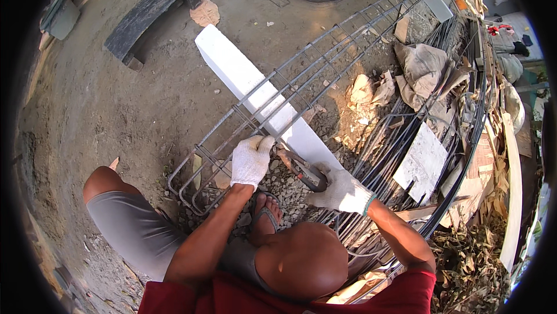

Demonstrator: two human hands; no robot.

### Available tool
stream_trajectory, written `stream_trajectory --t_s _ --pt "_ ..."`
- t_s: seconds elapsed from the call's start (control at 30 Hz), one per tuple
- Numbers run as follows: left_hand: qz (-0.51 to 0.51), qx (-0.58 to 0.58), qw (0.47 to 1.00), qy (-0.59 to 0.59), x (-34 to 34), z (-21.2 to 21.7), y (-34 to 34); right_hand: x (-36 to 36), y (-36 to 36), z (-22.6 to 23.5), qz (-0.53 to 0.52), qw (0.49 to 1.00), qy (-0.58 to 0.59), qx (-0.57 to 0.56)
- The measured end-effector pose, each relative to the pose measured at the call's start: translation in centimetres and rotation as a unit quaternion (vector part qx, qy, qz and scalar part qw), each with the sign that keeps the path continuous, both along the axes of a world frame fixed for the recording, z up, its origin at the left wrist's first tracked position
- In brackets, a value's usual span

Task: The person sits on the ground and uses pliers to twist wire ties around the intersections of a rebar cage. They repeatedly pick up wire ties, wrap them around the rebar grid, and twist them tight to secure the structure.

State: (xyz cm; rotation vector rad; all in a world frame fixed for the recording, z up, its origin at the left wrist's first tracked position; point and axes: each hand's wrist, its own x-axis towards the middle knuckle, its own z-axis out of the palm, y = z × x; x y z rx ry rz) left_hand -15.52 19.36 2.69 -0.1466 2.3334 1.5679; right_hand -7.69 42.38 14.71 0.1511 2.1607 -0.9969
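The steel cage point(301, 94) is laid across the white block point(227, 62). Whether anything is pinched by the left hand point(249, 160), curled beside it, cannot be told. The pincers point(285, 155), clasped by the right hand point(343, 191), are best held square.

1 wide camera on the head looks down, close over the left hand point(252, 162) and right hand point(343, 192), red shirt point(232, 296) at 6 o'clock.
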Motion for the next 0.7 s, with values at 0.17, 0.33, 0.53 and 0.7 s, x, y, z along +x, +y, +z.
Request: stream_trajectory --t_s 0.17,0.33,0.53,0.7 --pt "-0.010 -0.005 1.000 -0.015 -0.3 -0.3 0.1 0.5 -1.4 1.3 0.174 0.852 0.336 0.360" --pt "-0.009 -0.003 0.999 -0.033 -0.3 0.1 0.0 0.0 -0.4 0.3 0.111 0.957 0.134 0.231" --pt "-0.012 0.008 1.000 -0.027 -0.3 -0.2 0.2 0.7 0.7 -0.4 -0.184 0.963 -0.145 -0.130" --pt "-0.009 0.012 1.000 -0.019 -0.2 0.0 -0.3 0.6 0.3 -1.2 -0.116 0.977 -0.116 -0.138"
